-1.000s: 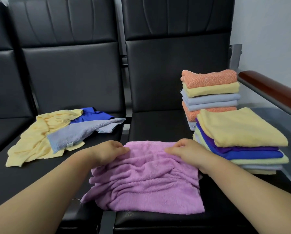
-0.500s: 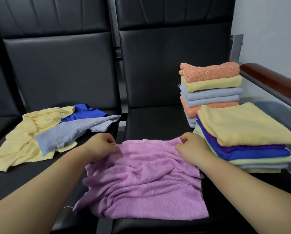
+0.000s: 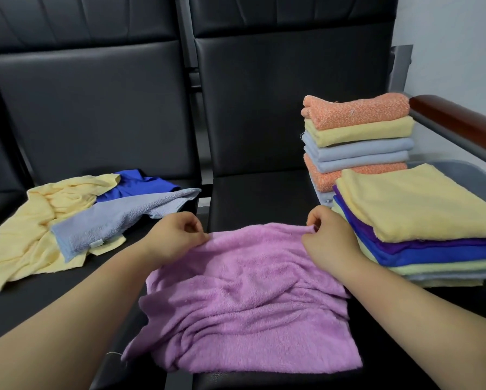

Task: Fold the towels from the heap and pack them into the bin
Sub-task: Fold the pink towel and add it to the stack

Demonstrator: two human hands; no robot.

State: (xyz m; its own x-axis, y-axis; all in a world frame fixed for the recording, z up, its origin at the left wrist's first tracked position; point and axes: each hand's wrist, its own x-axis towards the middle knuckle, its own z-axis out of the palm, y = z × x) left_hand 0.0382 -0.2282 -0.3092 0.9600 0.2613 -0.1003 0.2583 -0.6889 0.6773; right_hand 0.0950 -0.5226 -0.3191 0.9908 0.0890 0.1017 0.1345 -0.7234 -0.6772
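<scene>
Stretching across the whole view is a row of black padded seats (image 3: 253, 198), and everything lies on two of them; the right-hand seat carries a lilac towel (image 3: 244, 299), spread out but rumpled, its near edge reaching the seat's front lip and its far edge raised a little off the cushion; on the left-hand seat sits the heap (image 3: 67, 226) of unfolded towels, a large pale yellow one (image 3: 25, 249) underneath, a grey-blue one (image 3: 109, 220) draped over it with a small white tag showing, and a bright blue one (image 3: 140, 185) tucked behind both; to the right of the lilac towel, on the same seat, stand two piles of folded towels, the near pile (image 3: 419, 243) flat and wide with a yellow towel on top over purple, blue and pale green layers, the far pile (image 3: 357, 136) taller and narrower, topped by an orange one; just behind the near pile a grey rim of the bin (image 3: 461, 168) shows, though I cannot tell whether that pile sits inside it; above it runs a brown wooden armrest (image 3: 461, 119); both bare forearms reach in from the bottom, the left hand (image 3: 177, 237) pinching the far-left corner of the lilac towel between thumb and curled fingers, the right hand (image 3: 329, 237) pinching the far-right corner the same way, close beside the near pile.
</scene>
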